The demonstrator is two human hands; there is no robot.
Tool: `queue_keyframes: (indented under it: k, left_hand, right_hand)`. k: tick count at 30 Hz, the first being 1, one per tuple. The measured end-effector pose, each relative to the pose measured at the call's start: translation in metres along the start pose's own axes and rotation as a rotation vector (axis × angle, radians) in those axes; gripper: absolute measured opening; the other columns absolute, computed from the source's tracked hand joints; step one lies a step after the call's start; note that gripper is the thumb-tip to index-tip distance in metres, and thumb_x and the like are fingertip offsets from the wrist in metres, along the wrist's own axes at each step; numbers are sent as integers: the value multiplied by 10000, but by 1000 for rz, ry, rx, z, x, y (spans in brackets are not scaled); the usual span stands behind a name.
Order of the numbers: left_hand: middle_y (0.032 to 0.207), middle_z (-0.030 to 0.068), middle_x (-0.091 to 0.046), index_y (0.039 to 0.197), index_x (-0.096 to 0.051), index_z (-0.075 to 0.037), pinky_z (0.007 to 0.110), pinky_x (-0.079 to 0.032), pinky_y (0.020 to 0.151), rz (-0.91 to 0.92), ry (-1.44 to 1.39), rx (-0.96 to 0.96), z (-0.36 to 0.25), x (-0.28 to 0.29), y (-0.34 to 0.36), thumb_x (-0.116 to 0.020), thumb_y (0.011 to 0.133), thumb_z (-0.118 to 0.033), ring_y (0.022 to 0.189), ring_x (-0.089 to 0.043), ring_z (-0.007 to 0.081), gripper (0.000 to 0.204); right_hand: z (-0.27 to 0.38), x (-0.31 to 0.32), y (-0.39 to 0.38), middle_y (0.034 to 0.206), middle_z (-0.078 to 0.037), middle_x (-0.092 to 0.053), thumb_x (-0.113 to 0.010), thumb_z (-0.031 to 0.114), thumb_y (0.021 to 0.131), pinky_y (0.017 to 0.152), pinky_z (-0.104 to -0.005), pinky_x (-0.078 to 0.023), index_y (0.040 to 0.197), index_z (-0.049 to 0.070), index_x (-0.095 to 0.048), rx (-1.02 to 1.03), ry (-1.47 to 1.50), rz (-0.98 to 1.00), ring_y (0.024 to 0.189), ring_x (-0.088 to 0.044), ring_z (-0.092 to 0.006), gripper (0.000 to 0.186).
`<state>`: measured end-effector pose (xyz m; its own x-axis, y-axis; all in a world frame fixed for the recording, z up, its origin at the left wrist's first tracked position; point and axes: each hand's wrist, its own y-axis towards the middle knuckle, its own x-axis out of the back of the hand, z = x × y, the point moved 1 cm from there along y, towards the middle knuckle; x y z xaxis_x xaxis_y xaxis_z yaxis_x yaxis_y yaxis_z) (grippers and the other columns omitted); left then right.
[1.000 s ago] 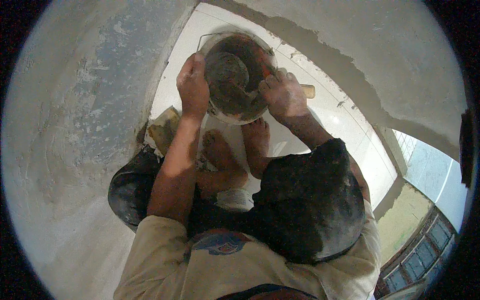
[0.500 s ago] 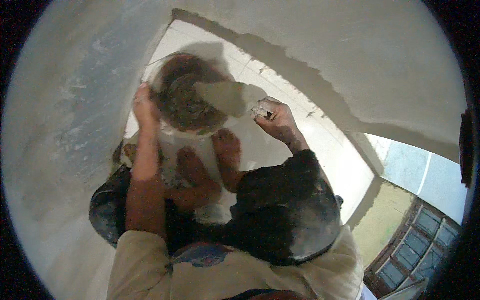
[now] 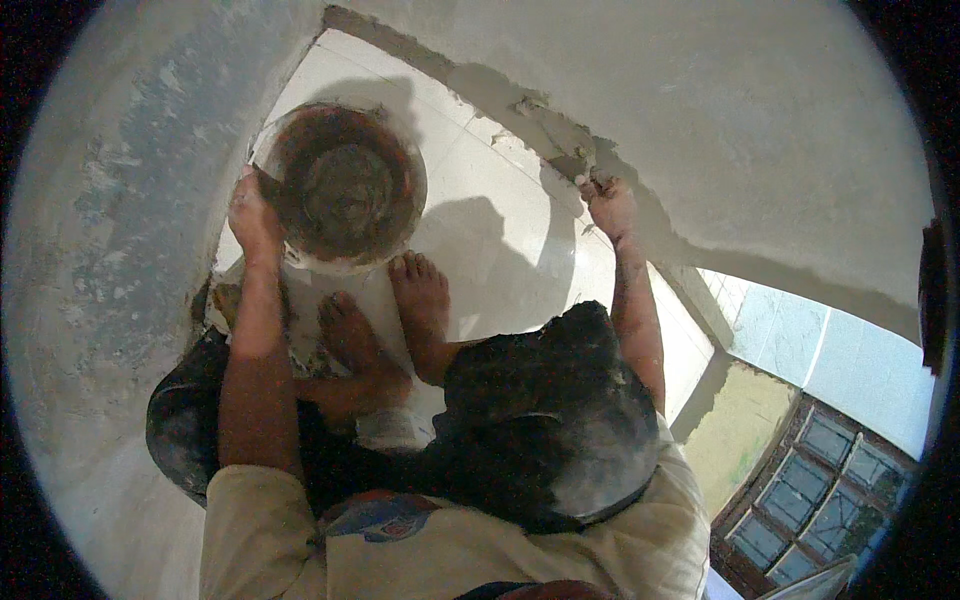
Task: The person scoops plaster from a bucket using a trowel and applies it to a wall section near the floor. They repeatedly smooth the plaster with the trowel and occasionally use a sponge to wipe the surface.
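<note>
Floor tiles point(image 3: 480, 150) carried a probably heavy bucket point(image 3: 408, 180) at eleven o'clock, best held where the left hand point(image 3: 256, 215) clasped its rim; the right hand point(image 3: 610, 207) clenched a probable trowel point(image 3: 572, 147).

Below you, the pale tiled floor point(image 3: 490, 290) carries your bare feet point(image 3: 420, 305) and, just ahead of them, a round, stained bucket point(image 3: 398, 190)
</note>
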<state>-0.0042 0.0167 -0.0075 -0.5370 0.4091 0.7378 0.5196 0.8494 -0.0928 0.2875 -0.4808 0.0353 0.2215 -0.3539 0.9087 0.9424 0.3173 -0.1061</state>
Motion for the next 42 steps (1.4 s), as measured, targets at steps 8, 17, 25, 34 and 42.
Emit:
queue_keyframes:
  k: [8, 17, 25, 34, 42]
  left_hand:
    - [1024, 187, -748, 1085, -729, 58, 422, -489, 906, -73, -404, 82, 0, -3, -4, -449, 1110, -405, 943, -671, 333, 541]
    - [882, 47, -669, 941, -719, 12, 351, -468, 823, -101, -612, 93, -4, -7, -6, -526, 1089, -432, 834, -560, 171, 506]
    - [949, 62, -698, 1040, -727, 41, 351, -478, 843, -85, -616, 93, 10, -11, -2, -509, 1095, -409, 874, -581, 174, 503]
    - [1046, 77, -727, 1142, -733, 45, 344, -485, 888, -39, -727, 103, -9, -7, -9, -476, 1117, -395, 938, -614, 178, 510]
    - [1055, 102, -740, 1164, -734, 39, 368, -488, 915, -32, -573, 37, 7, -6, -1, -469, 1117, -406, 973, -635, 214, 520]
  right_hand:
    - [-40, 30, -28, 675, -78, -666, -749, 460, 947, 628, -358, -545, 960, 22, -758, -73, 124, 5, 627, -658, -186, 438]
    - [32, -22, -49, 907, -226, -735, -666, 426, 973, 762, -543, -582, 1083, 99, -735, 124, -317, -89, 860, -725, -432, 352]
    - [76, -15, -13, 885, -234, -716, -641, 431, 999, 720, -528, -570, 1021, 74, -696, 0, -245, -82, 837, -720, -439, 362]
    - [53, -13, -28, 842, -208, -718, -627, 481, 1000, 686, -532, -568, 1046, 103, -749, 103, -291, -172, 770, -718, -420, 399]
    - [37, 22, -32, 684, -205, -674, -650, 535, 993, 571, -489, -508, 913, 55, -740, 108, -50, -256, 628, -682, -405, 495]
